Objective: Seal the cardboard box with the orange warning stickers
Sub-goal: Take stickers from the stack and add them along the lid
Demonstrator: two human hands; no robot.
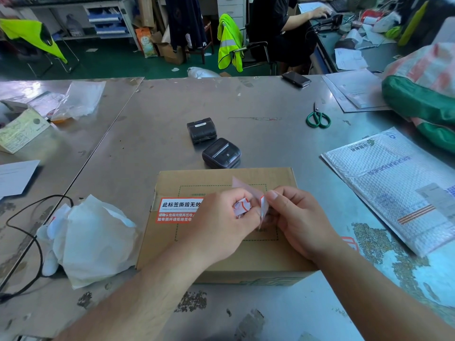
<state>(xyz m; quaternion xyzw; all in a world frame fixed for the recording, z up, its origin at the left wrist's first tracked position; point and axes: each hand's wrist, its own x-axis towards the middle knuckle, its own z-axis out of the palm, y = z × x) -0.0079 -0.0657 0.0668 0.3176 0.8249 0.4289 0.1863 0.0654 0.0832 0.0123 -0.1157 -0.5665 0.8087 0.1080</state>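
A closed brown cardboard box (pixel 221 257) lies flat on the metal table (pixel 152 124) just in front of me. One orange and white warning sticker (pixel 176 209) is stuck over its left edge. Above the box top, my left hand (pixel 221 225) grips a crumpled piece of sticker backing (pixel 242 208). My right hand (pixel 298 220) pinches a second sticker (pixel 263 209) by its edge, and a pinkish backing sheet (pixel 243 185) sticks up behind it. Both hands meet over the middle of the box.
Crumpled white paper (pixel 91 239) and a black cable (pixel 24 230) lie left of the box. Two black label printers (pixel 221 152) sit behind it. A bubble mailer (pixel 398 183) and green scissors (pixel 318 119) are on the right. A seated person (pixel 283 28) works beyond the table.
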